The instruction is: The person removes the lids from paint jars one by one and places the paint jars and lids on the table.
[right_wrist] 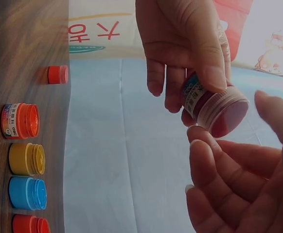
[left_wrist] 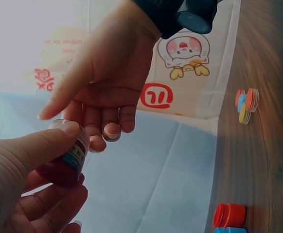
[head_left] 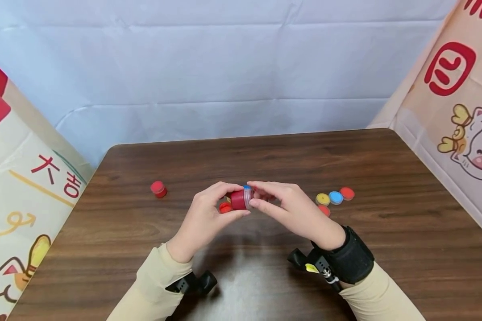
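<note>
My left hand point(head_left: 209, 209) grips a small dark red paint jar point(head_left: 238, 200) between thumb and fingers, above the table. The jar is tipped on its side. Its clear lid point(right_wrist: 224, 111) is on and faces my right hand point(head_left: 293, 209). That hand has thumb and fingers spread about the lid, fingertips right at its rim in the right wrist view. Below stand uncapped paint jars, mostly hidden by the hands in the head view: an orange jar point(right_wrist: 20, 120), a yellow jar point(right_wrist: 27, 158), a blue jar point(right_wrist: 28, 192) and a red jar point(right_wrist: 30, 224).
A lidded red jar point(head_left: 158, 189) stands apart on the left of the wooden table point(head_left: 144, 258). On the right lie several loose lids, among them a yellow lid point(head_left: 322, 199), a blue lid point(head_left: 336, 197) and a red lid point(head_left: 347, 193). A pale cloth point(head_left: 225, 80) hangs behind.
</note>
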A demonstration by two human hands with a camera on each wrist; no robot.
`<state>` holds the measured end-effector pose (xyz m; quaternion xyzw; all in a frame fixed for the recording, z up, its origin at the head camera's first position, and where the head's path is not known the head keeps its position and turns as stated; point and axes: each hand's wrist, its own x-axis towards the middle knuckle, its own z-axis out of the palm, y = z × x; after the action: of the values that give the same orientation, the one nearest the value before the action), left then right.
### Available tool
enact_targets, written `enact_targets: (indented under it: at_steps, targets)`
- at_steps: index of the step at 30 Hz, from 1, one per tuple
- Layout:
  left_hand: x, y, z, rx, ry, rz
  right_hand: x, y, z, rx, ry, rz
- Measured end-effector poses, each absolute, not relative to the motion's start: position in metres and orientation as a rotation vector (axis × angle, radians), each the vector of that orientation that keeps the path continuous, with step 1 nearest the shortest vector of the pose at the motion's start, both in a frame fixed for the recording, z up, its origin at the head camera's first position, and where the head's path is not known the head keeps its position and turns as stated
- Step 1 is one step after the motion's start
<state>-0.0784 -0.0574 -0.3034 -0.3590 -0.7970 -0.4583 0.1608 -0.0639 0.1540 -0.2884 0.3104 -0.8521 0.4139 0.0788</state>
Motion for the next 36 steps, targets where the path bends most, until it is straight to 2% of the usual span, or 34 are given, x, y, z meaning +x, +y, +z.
enact_targets:
  at_steps: [36]
  targets:
    - [-0.0763,-0.0557,-0.3048,-1.031,-2.339,-1.412,-0.0631,0.1606,-0.2876,1.154,-2.457,1.134]
